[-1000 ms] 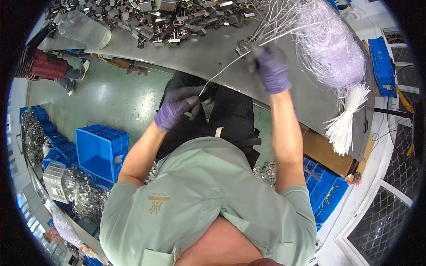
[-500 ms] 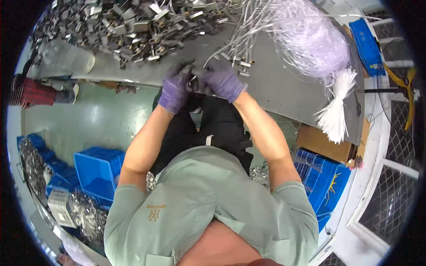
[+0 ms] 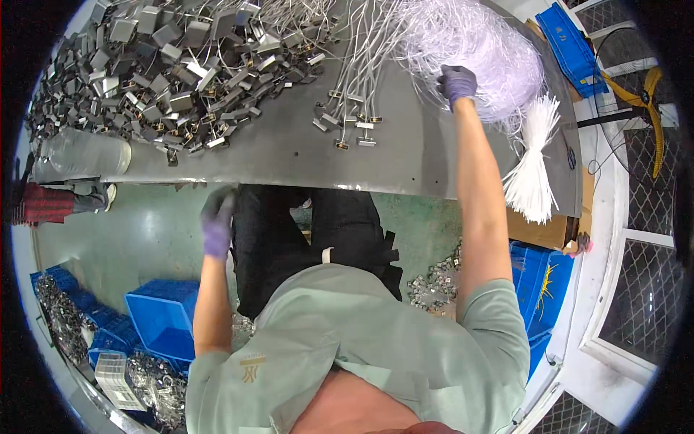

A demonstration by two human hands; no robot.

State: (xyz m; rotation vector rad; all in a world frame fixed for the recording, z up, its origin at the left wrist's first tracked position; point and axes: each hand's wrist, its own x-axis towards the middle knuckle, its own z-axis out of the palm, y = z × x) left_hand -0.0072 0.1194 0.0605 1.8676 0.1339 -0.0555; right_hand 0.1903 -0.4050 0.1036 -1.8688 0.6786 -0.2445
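My right hand [image 3: 457, 83], in a purple glove with dark fingers, is over the tangled bundle of thin clear lilac strands [image 3: 499, 54] at the table's far right. Its fingers are curled closed; whatever may be in them is hidden. Off the front edge of the grey table [image 3: 289, 163], beside my dark trousers, hangs my left hand [image 3: 218, 220] in a matching glove. Motion smears its fingers. Several small metal clip-like pieces [image 3: 365, 134] on white cords lie in the middle of the table. A large heap of similar grey metal pieces [image 3: 181, 79] covers the far left.
A tied bunch of white strips [image 3: 536, 155] lies at the table's right edge. A clear plastic container [image 3: 90, 155] lies at the left edge. Blue crates [image 3: 163, 318] and loose metal parts [image 3: 437, 282] are on the floor. Yellow-handled pliers [image 3: 647, 108] hang at right.
My hands were together at the table's front edge. They have parted: the right has reached far right to the lilac strands, the left has dropped left below the edge. The view has shifted.
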